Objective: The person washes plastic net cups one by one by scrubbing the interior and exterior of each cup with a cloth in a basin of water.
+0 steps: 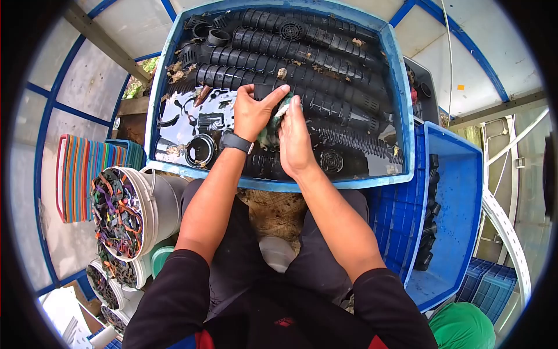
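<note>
Over the dark water in a big blue tub (325,185), my left hand (251,116), wearing a black wristwatch (235,141), grips a small black plastic piece (264,91). Its full shape is hidden by the fingers. My right hand (296,142) is edge-up beside it, fingers straight and together, pressing a wet green-and-white scrubbing cloth (281,113) toward the black piece. Long stacks of black plastic net pots (302,49) lie half under water beyond my hands. A loose round black pot (200,150) floats near the tub's front left.
White buckets (157,203) full of colourful strips stand at the left, near stacked coloured trays (87,177). On the right, a blue crate (450,215) holds several black pieces (429,227). Something green and rounded (463,327) is at the lower right. Dead leaves float in the tub.
</note>
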### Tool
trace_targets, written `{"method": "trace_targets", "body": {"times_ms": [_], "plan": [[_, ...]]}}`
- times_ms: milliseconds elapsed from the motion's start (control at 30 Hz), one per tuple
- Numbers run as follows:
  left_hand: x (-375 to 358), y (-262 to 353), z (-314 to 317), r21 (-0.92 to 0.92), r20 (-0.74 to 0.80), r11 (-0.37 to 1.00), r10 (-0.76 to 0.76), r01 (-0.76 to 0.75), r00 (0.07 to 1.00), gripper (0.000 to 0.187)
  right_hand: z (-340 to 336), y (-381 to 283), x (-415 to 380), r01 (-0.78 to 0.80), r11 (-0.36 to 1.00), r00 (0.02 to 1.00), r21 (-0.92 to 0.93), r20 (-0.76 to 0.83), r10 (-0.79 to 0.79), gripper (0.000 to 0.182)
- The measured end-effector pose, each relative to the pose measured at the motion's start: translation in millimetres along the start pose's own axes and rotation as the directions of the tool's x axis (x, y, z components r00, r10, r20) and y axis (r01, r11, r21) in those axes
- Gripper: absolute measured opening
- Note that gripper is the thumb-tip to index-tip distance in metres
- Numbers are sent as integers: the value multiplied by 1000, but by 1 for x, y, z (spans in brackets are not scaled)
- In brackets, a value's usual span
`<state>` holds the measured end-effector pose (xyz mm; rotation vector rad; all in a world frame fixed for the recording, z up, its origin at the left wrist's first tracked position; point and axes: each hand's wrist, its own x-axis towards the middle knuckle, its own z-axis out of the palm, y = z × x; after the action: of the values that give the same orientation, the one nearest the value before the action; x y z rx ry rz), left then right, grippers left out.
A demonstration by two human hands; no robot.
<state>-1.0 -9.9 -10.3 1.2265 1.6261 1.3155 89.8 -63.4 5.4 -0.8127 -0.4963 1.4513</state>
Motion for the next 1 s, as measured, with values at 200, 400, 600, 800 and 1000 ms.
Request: {"method": "trace_targets", "body": {"times_ms": [200,400,600,800,1000], "plan": [[-19,-1,0,-289,311,952,188,-96,932,65,-12,-13,12,55,998,993,17,103,-56,56],[-7,-2,-8,61,165,988,132,-144,977,91,-5,3,-2,35,997,988,-64,154,-25,62],[-6,2,-5,27,220,994,97,-106,971,67,6,1,-6,81,986,990,-144,122,-64,54],[-10,-3,-1,-132,418,991,90,-38,904,63,-14,-19,11,30,999,989,32,144,-34,56],[-10,1,-5,-177,311,981,-25,84,950,59,-8,-10,-4,86,990,990,-108,122,-73,55]]}}
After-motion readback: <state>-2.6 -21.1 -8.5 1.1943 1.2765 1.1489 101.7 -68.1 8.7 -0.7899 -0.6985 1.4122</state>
